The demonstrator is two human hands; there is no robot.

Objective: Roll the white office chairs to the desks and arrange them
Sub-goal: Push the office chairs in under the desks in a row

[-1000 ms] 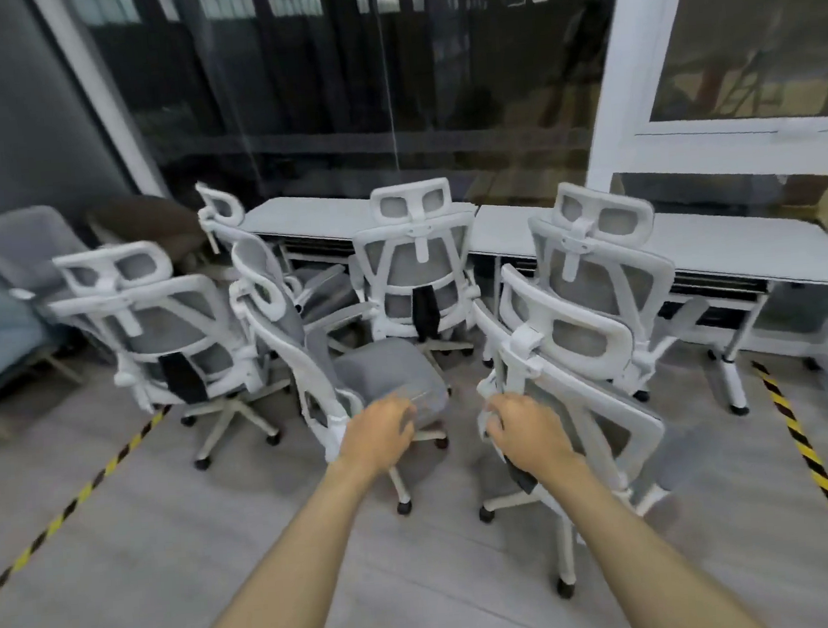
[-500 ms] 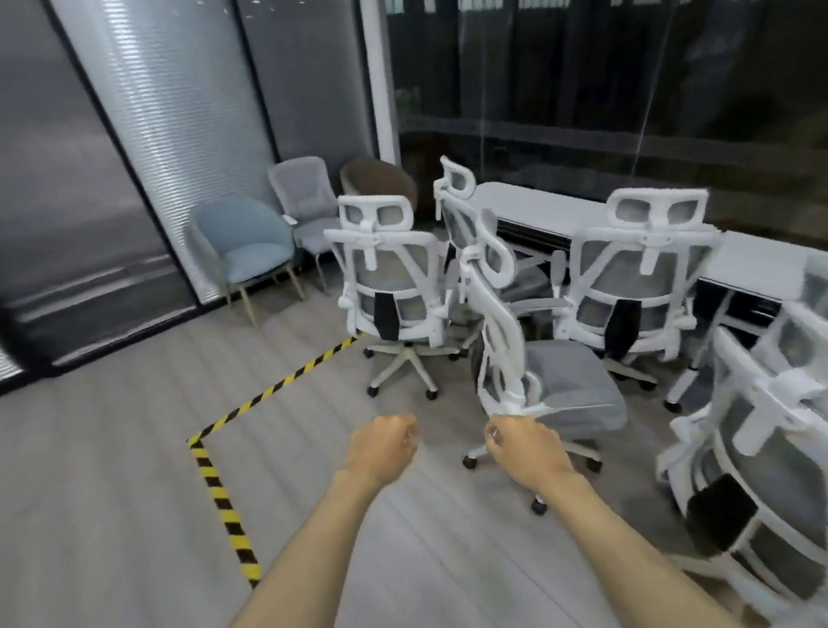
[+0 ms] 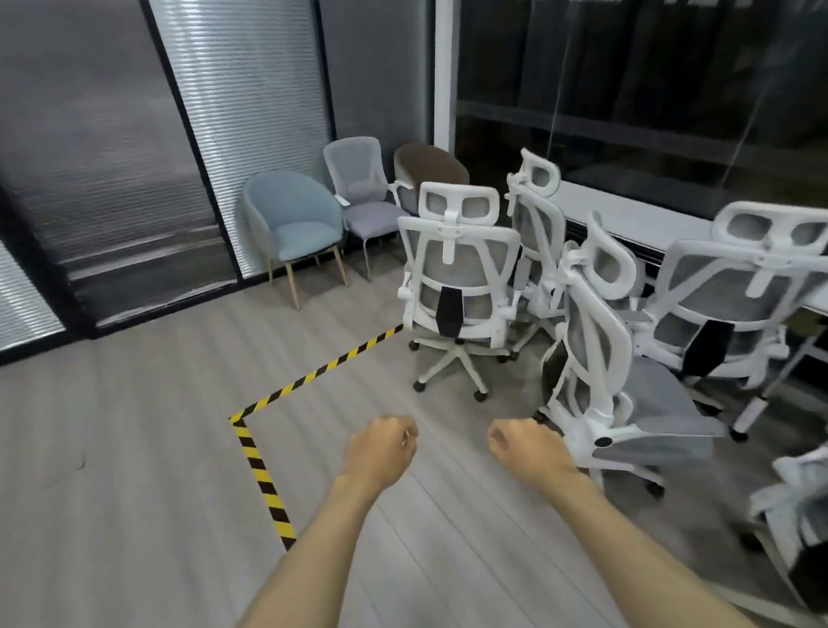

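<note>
We are looking down past two bare forearms stretching forward over a grey plank floor [image 3: 116, 461]. Our left hand [image 3: 381, 452] is curling into a loose fist and holding nothing. Our right hand [image 3: 529, 448] is doing the same — clenched, empty, hanging just beside the base of the nearest white office chair [image 3: 600, 373] without touching it.

That chair is standing side-on to us, its grey seat pointing right. Behind it a second chair [image 3: 459, 280] is showing us its back, a third [image 3: 539, 224] is standing against the end of the long white desk [image 3: 643, 226], and a fourth [image 3: 747, 297] is sitting tucked up to the desk under the dark window. A fifth, blurred, is cutting into the lower right corner [image 3: 823, 504].

A strip of yellow-and-black tape [image 3: 266, 474] is running up the floor, turning a corner and heading right toward the chairs. Left of it the floor is lying open all the way to the blinds on the glass wall [image 3: 247, 104]. A blue armchair [image 3: 296, 224], a grey chair [image 3: 362, 189] and a brown chair [image 3: 427, 164] are lining the far corner.

Compared with half a second ago, our view is swinging left — more open floor is showing, and our right hand is now off the chair it was touching.
</note>
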